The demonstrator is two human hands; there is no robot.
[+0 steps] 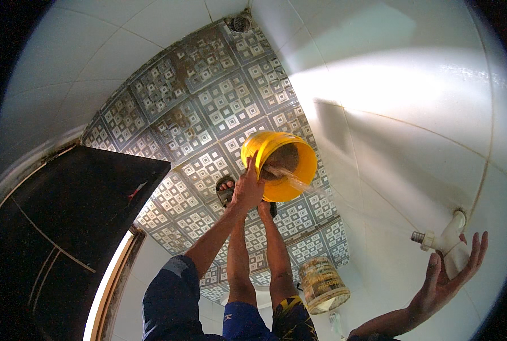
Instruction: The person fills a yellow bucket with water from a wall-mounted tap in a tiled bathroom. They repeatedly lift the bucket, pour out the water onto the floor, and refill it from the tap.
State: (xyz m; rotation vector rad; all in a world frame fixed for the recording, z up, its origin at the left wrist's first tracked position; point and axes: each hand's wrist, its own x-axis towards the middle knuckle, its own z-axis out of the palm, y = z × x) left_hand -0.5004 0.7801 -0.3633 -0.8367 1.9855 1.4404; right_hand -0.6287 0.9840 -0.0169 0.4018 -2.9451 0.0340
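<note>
My left hand (247,187) grips a yellow bucket (303,162) by its side and rim, fingers closed. The bucket is tipped with its mouth toward the right, and a stream of clear water (290,177) comes out over its edge. Its inside looks brownish. My right hand (447,278) is raised at the right wall beside a white plastic tap (453,233), its fingers spread apart. Part of the hand lies behind the tap, and I cannot tell whether it touches it. Below the bucket are my feet in dark sandals (225,190).
Patterned grey and white tiles (230,108) cover the floor, with brown stains near the far wall. A drain (240,24) sits in the far corner. A dark door (65,227) stands at the left. Close by is a second, stained bucket (321,281). White tiled walls (390,142) rise around.
</note>
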